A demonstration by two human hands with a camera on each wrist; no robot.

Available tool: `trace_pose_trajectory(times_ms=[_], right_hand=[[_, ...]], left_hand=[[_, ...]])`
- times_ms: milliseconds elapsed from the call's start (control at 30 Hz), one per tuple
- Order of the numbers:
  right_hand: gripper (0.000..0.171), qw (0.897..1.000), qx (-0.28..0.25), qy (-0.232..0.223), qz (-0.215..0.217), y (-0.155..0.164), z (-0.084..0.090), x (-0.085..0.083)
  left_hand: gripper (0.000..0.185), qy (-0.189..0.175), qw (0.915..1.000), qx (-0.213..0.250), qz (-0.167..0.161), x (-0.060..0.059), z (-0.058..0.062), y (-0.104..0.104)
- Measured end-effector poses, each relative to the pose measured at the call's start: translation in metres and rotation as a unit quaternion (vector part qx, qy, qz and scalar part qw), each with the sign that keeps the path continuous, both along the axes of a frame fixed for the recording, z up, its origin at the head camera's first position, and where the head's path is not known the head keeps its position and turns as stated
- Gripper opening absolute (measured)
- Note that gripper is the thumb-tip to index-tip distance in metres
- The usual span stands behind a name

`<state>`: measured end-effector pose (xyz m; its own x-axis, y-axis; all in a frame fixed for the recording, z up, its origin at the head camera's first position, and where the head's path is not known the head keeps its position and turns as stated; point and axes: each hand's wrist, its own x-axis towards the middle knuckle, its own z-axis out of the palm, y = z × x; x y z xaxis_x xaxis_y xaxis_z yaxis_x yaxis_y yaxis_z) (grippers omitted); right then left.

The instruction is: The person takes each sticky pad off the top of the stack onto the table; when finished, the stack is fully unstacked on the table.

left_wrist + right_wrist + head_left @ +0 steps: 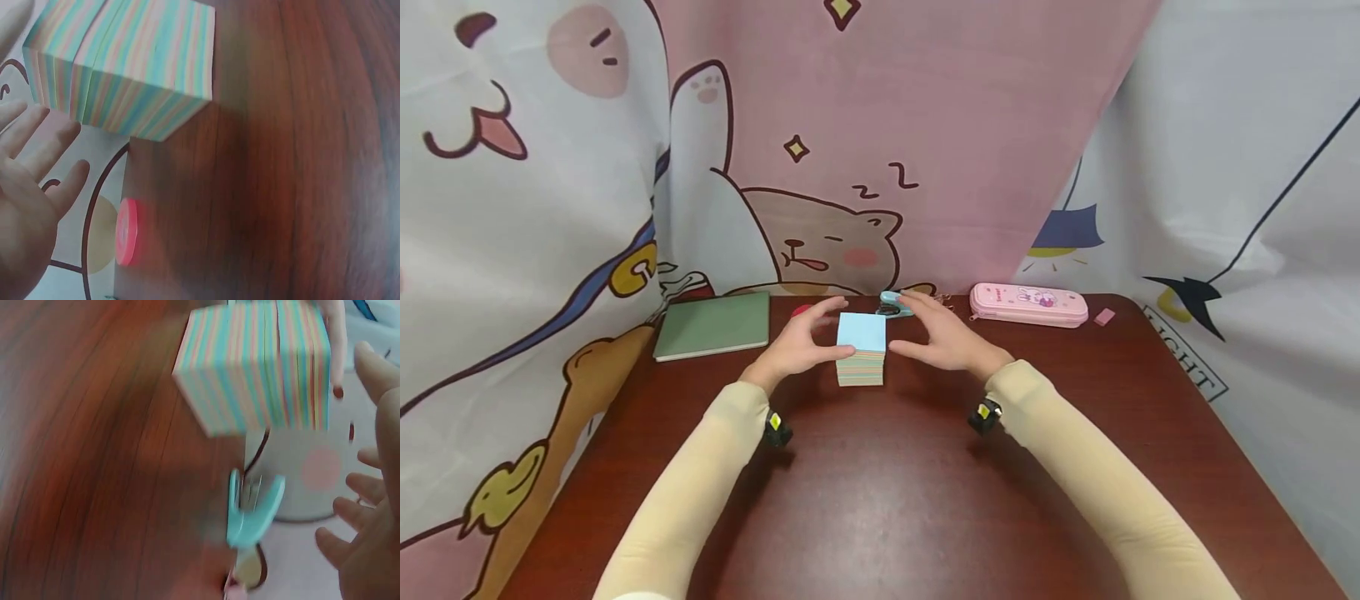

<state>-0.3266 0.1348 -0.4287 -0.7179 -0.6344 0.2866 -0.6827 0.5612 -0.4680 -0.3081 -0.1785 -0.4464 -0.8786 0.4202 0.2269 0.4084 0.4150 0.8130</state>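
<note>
Even, soft indoor light; both wrist views blurred, head view sharp.

Head view above; wrist views flanking paper block (861, 354).

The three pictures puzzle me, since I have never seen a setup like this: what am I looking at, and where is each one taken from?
No machine here: a person works with two bare hands. The wide picture comes from a camera on the person's head; the two close, blurry ones come from small cameras on each wrist. On the dark wooden table stands a block of striped coloured paper. The left hand and the right hand flank it with fingers relaxed; neither holds anything. Behind the block lie a light blue stapler and a small red disc. Farther off are a green notebook, a pink pencil case and a pink eraser.
</note>
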Motion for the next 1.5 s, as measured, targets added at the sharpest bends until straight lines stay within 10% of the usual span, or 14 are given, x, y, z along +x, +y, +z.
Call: trace_pose_trajectory(times_ms=[533,1267,1500], right_hand=[[0.084,0.998,0.028,-0.011,0.048,-0.046,-0.001,0.003],[0.068,0.999,-0.051,0.007,0.015,0.02,-0.009,0.005],[0.064,1.0,0.012,-0.021,0.015,0.028,-0.036,0.001]], left_hand=[[0.09,-0.006,0.9998,0.019,-0.009,-0.001,-0.003,0.004],[0.069,0.009,0.9995,-0.027,0.014,0.002,-0.007,0.006],[0.071,-0.035,0.9993,0.001,0.015,0.002,-0.009,0.006]])
